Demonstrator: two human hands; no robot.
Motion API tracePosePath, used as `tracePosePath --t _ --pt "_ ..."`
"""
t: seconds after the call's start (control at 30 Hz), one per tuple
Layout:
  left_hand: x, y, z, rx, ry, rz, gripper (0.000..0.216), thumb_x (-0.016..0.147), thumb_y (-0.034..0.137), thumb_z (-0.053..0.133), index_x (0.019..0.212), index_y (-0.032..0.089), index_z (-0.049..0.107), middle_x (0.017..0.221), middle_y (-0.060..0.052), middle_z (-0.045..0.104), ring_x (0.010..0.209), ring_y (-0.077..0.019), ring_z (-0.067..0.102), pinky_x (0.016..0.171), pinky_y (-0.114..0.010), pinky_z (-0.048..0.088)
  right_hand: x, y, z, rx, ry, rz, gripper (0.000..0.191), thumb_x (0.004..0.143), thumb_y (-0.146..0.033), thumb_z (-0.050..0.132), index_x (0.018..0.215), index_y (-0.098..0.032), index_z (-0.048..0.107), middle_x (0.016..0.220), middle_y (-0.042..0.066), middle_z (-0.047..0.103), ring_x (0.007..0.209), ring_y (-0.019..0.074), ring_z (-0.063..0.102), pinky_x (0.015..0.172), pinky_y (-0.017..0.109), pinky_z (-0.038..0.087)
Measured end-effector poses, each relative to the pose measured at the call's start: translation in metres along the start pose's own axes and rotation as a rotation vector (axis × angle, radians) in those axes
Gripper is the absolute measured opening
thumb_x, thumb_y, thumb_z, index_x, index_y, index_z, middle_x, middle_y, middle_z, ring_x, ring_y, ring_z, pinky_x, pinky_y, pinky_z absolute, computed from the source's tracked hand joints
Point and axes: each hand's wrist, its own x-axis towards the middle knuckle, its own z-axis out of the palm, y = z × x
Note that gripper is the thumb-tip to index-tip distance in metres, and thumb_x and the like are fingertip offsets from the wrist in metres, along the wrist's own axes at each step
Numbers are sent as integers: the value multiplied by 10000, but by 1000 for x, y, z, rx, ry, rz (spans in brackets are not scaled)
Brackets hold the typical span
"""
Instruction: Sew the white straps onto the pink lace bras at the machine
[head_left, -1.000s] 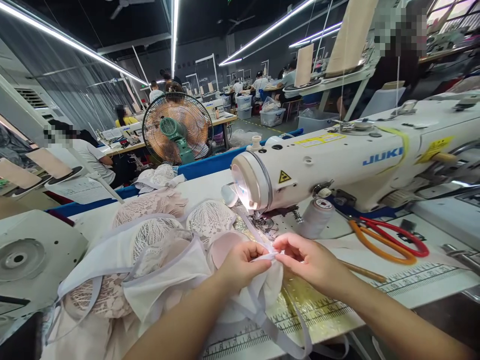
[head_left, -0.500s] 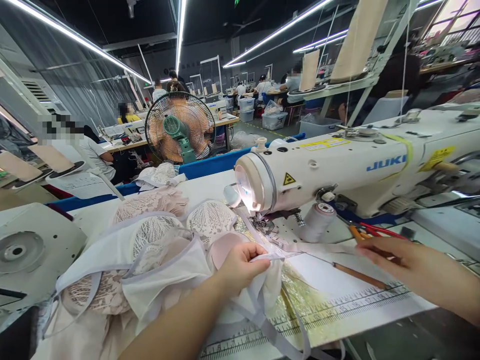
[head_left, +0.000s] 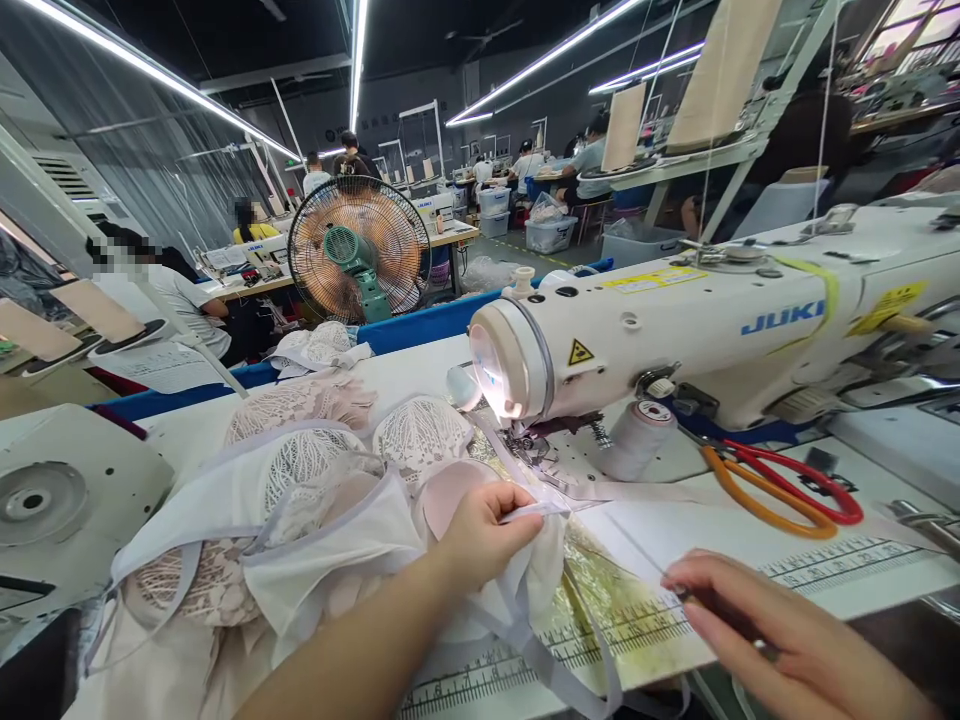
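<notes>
My left hand (head_left: 484, 535) pinches the end of a narrow white strap (head_left: 541, 511) on a white and pink lace garment (head_left: 315, 500) piled at the table's left. The strap end lies just in front of the needle area (head_left: 529, 445) of the white sewing machine (head_left: 675, 330). My right hand (head_left: 757, 625) is low at the front right over the printed ruler (head_left: 637, 625). Its fingers are closed round a thin dark stick tool (head_left: 637, 550), whose fine tip points up-left toward the strap.
Orange- and red-handled scissors (head_left: 780, 485) lie right of a thread cone (head_left: 634, 440) under the machine arm. A fan (head_left: 358, 250) stands behind the table. A grey metal plate (head_left: 52, 500) sits at the left. Other people work at tables in the background.
My right hand let go of the strap, swung right to the stick tool on the table, picked it up and came back toward the front. My left hand kept its pinch.
</notes>
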Motion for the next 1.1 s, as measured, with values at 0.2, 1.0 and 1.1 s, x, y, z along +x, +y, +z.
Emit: tracePosePath --t 0.2,1.0,1.1 --pt "-1 0 1 48 10 21 187 660 309 591 621 146 506 582 24 427 547 -81 341 520 -231 245 10 -37 26 143 -128 -37 181 876 -292 351 811 -221 505 730 27 563 654 158 555 563 244 472" --pt "-1 3 1 116 8 38 119 672 235 536 616 147 480 581 28 405 543 -81 329 522 -234 244 15 -41 31 158 -109 20 221 880 -327 329 750 -224 474 671 1 504 586 146 501 514 242 414" --pt "-1 2 1 144 11 53 115 674 228 532 614 147 477 581 26 405 545 -82 334 519 -232 249 15 -41 31 143 -111 22 229 882 -323 326 743 -222 477 671 2 505 590 144 499 520 243 412"
